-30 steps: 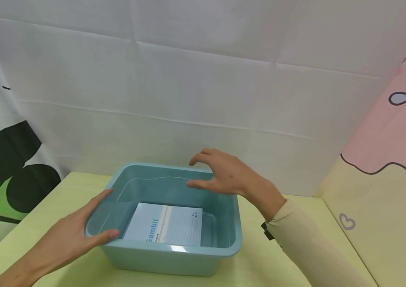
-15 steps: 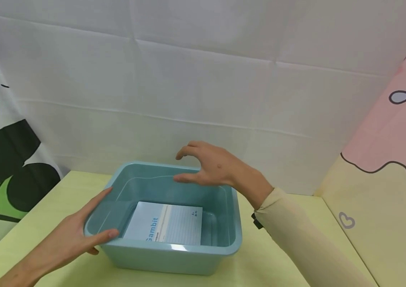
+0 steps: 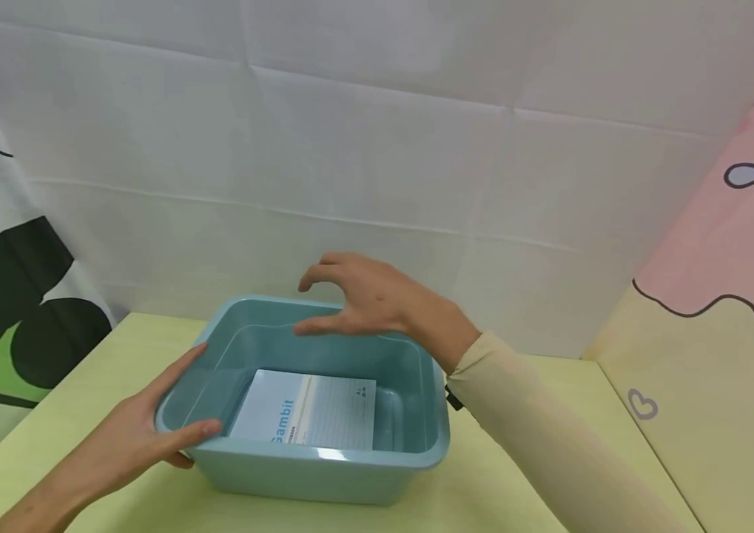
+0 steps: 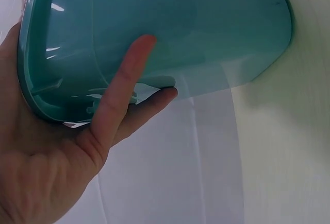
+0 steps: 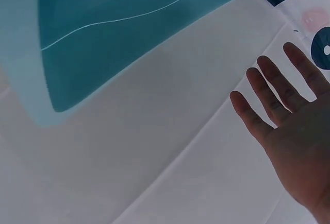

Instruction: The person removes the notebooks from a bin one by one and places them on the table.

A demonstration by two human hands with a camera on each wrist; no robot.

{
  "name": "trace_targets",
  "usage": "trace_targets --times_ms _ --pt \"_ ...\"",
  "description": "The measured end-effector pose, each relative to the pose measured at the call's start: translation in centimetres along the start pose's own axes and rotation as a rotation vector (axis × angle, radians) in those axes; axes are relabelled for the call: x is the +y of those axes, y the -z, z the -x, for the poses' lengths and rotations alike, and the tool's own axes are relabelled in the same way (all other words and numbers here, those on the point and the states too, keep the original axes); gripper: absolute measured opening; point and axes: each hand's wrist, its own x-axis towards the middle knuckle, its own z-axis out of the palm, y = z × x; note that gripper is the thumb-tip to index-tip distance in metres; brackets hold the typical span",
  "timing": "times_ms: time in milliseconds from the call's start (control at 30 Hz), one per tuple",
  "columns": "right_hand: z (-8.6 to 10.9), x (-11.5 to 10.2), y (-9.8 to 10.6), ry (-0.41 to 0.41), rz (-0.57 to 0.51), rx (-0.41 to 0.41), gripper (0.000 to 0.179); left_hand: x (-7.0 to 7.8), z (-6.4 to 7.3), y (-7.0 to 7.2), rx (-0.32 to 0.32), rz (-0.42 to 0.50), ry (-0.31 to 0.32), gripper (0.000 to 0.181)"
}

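A blue-green plastic basin [image 3: 310, 477] stands on the table in the head view. On its floor lies a notebook [image 3: 340, 414] with a white and pale-blue cover, "ambit" legible in blue print. My left hand [image 3: 130, 437] grips the basin's left rim, thumb over the top edge and fingers beneath it. In the left wrist view, those fingers [image 4: 111, 110] lie against the basin's outer wall [image 4: 216, 33]. My right hand [image 3: 373, 296] hovers above the far rim, fingers spread and slightly bent, touching nothing. The right wrist view shows that palm with its fingers apart.
The pale yellow-green tabletop [image 3: 516, 474] carries the basin. A white cloth [image 3: 377, 163] hangs close behind it. Cartoon-printed cloths stand on both sides, one black, white and green [image 3: 4, 296], the other pink and cream [image 3: 729, 244].
My right hand has moved left and slightly up, above the basin's far side. The left hand keeps its place on the rim; basin and notebook stay put.
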Motion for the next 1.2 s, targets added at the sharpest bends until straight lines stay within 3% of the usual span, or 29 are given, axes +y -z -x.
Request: trace_targets --times_ms 467,1200 --pt "-2.8 -1.5 -1.7 0.048 0.076 -0.097 0.064 -0.3 0.0 0.1 0.0 -0.001 0.039 0.102" --pt "-5.8 -3.2 -9.0 0.122 0.23 -0.273 0.082 -0.3 0.0 -0.3 0.04 0.064 0.008 0.1"
